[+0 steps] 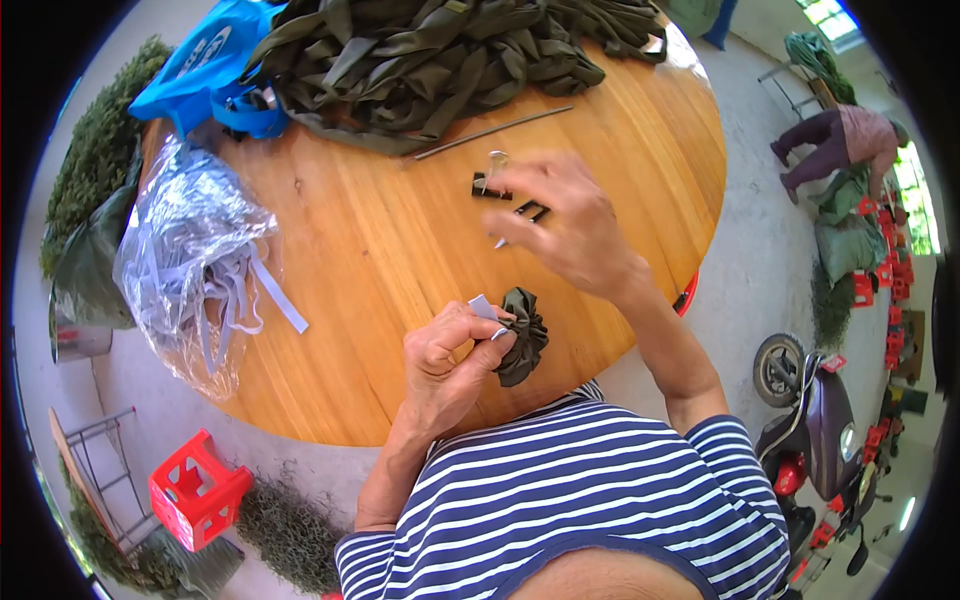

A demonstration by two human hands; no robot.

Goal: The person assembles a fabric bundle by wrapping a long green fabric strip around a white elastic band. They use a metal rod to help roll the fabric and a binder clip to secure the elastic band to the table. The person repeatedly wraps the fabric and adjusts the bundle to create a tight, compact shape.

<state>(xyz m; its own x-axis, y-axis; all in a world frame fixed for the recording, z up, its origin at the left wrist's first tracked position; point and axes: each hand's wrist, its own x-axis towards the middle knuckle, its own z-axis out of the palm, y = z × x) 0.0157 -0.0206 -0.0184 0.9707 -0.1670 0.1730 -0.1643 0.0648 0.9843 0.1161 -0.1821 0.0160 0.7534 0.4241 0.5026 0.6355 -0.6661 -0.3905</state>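
My left hand (440,365) is closed near the table's front edge, its thumb and finger pinching the ends of a white elastic strip (482,307). Dark green gathered fabric (523,338), bunched into a ruffled ring like a scrunchie, hangs from that pinch. Farther out and to the right, my right hand (575,225) is over the tabletop, its fingers blurred by motion. Close to those fingers lie two black binder clips, one (490,187) beyond them and another (535,211) partly under them. Whether the right fingers touch a clip cannot be made out.
Dark green fabric strips (420,70) are heaped at the table's (340,250) far side, with a thin rod (495,132) before them. A blue bag (205,65) and a clear plastic bag of white elastic strips (195,265) lie left. A red stool (198,490), a scooter (815,425) and another person (845,145) are beyond.
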